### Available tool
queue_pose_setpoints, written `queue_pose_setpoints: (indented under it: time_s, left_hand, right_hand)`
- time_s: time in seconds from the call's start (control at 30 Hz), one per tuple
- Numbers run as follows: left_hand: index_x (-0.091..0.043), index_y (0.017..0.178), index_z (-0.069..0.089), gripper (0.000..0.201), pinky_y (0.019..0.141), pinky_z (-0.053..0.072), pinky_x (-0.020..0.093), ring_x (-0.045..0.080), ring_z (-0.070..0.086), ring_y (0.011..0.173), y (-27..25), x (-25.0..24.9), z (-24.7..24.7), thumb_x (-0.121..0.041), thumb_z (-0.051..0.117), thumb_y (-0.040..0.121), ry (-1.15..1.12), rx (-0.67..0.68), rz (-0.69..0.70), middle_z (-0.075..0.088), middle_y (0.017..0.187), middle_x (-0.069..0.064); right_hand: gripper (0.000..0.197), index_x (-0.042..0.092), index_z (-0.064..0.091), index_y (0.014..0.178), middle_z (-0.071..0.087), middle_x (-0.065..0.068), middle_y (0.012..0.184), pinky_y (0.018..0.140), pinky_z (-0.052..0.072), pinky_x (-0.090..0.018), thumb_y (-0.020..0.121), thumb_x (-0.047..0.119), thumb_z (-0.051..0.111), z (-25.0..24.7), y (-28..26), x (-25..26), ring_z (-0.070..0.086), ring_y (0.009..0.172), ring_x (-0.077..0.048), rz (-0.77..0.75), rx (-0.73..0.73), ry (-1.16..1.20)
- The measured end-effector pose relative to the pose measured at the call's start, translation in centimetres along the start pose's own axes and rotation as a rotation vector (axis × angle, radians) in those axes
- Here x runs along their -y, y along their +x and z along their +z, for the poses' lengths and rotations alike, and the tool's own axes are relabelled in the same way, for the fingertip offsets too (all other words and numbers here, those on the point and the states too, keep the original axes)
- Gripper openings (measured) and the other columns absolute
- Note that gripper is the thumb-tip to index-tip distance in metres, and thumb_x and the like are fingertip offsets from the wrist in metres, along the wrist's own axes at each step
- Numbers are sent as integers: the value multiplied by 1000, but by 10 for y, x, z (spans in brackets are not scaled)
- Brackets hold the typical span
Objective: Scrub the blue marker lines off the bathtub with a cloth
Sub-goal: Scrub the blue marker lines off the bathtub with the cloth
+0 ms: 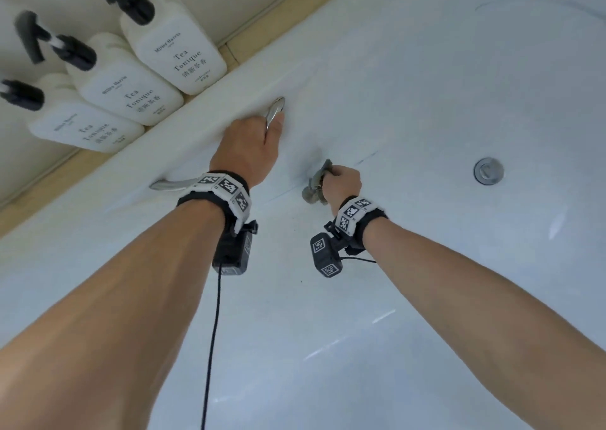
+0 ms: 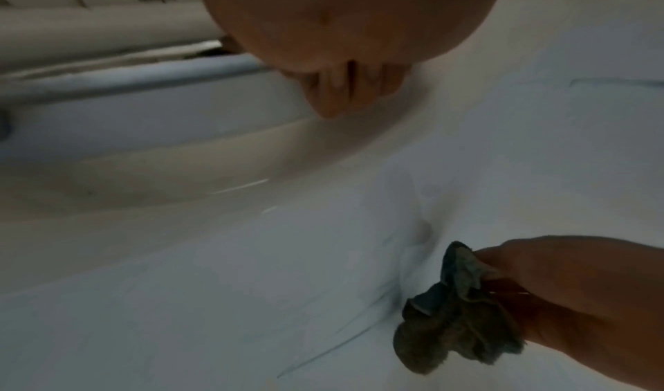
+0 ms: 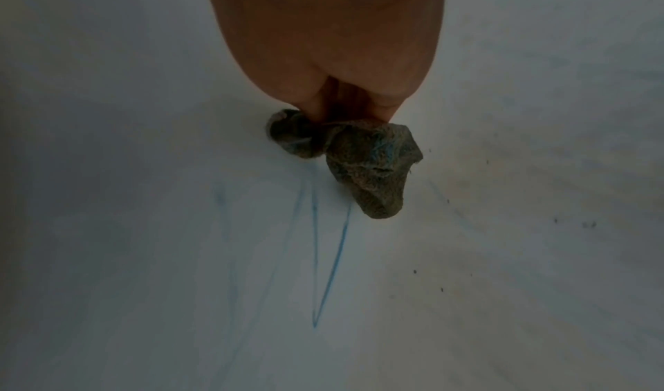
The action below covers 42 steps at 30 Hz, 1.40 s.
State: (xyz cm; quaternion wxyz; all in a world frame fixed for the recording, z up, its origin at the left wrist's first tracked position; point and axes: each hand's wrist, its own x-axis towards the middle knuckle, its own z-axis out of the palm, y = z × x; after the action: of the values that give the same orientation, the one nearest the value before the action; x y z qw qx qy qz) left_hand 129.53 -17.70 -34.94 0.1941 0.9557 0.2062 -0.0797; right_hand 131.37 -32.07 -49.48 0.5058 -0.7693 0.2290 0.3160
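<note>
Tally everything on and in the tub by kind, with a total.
Bottles: 3
Handle: 1, gripped by the left hand
Cloth: 1, bunched in the right hand
Drain: 1
Total: 6

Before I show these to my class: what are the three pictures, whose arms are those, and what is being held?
No machine here: a person wears one camera on the head and one on each wrist. The head view looks down into a white bathtub. The left hand grips a metal handle on the tub wall. The right hand holds a bunched grey cloth against the tub, close to blue marker lines not yet wiped off. Three pump bottles stand on the ledge.
</note>
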Motion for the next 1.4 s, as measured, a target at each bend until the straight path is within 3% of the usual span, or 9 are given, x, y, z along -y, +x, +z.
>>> queue_pose_setpoints:
  time_s: [0.3,0.5,0.67,0.77,0.93,1.07,1.23,1.3,1.4]
  left_hand:
    - [-12,66,39,68,52,30,34,25,46,54,-46,96,-29,-71,18,94,202,285,134,46,56,5]
    - [-14,79,41,56,57,35,36,27,46,58,-40,102,-25,-63,19,96,274,265,217,49,64,6]
    - [-8,96,53,50,47,21,29,27,38,57,-47,110,-11,-53,31,101,415,24,298,42,62,8]
    - [-7,81,54,53,46,13,22,23,29,42,-44,114,-6,-51,32,102,447,-81,389,32,50,2]
    - [-11,71,49,57,46,11,18,20,21,36,-42,116,-2,-51,26,104,459,-285,408,24,46,-3]
    - [-13,70,48,55,44,17,21,21,21,36,-41,116,2,-52,28,104,483,-354,426,25,46,-3]
    - [-14,70,47,56,44,18,22,21,22,35,-39,118,5,-53,25,104,531,-396,421,26,45,-3]
    - [-13,69,47,56,43,20,22,20,22,35,-38,120,8,-52,26,104,525,-416,431,26,45,-3]
    - [-13,69,46,56,43,21,21,20,22,35,-39,120,9,-52,27,104,503,-424,445,26,45,-3]
  right_hand:
    - [37,21,63,81,62,-9,63,44,27,-20,88,-4,35,-22,-5,-13,50,50,-19,145,65,358]
    - [20,9,67,94,68,-14,83,68,59,-37,86,-8,59,34,-5,-46,67,73,-25,183,210,498]
    - [24,14,68,104,64,-5,111,88,50,-26,84,3,61,63,7,-95,61,102,-21,-256,5,-309]
    - [48,17,53,130,33,-8,150,103,42,-40,86,28,68,60,18,-130,35,135,-28,-459,102,-942]
    - [57,14,44,128,42,-15,128,79,54,-45,77,7,69,70,15,-156,43,114,-35,-530,48,-1260]
    - [43,10,51,116,44,-3,115,72,55,-37,78,-9,55,73,9,-147,50,96,-22,-500,56,-858]
    - [19,5,66,94,68,-1,88,64,54,-19,78,0,74,105,-31,-87,67,76,-13,-98,33,155]
    - [19,-6,66,101,69,-13,88,55,54,-25,82,-9,68,113,-51,-67,69,69,-22,96,103,576]
    - [30,-2,58,125,59,-3,108,64,47,-6,96,-2,53,127,-66,-61,64,79,-1,382,220,942]
